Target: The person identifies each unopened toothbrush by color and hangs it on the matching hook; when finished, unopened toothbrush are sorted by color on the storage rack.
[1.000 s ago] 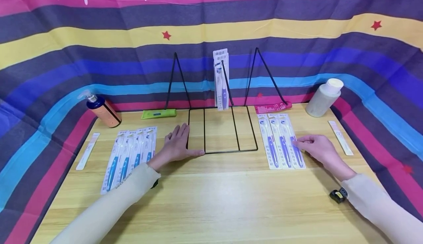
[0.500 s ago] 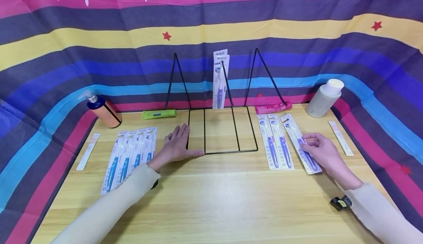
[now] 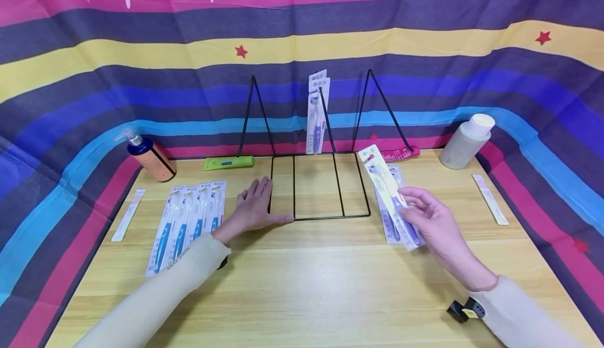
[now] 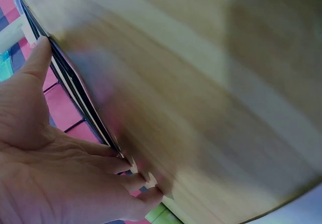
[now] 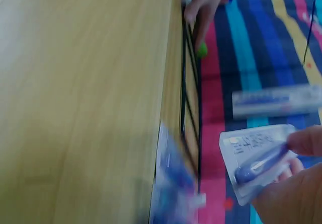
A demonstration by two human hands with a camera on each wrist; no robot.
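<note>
The right hand (image 3: pixel 431 222) holds a packaged toothbrush (image 3: pixel 384 188) lifted off the wooden table (image 3: pixel 302 285), thumb and curled fingers pinching the lower part of the pack so that its upper end slants up and away toward the black wire rack (image 3: pixel 321 185). In the right wrist view the pack's card end (image 5: pixel 256 156) sticks out past the fingertips (image 5: pixel 304 141), with the purple handle showing through the blister. Under and just beside the lifted pack, two more purple toothbrush packs (image 3: pixel 394 222) lie flat on the table. The left hand (image 3: pixel 255 209) rests palm down, fingers straight and spread, at the rack's front left corner, its thumb along the front wire; it grasps nothing. One toothbrush pack (image 3: pixel 317 112) stands upright against the rack's back. A row of blue toothbrush packs (image 3: pixel 189 225) lies left of the left hand
</note>
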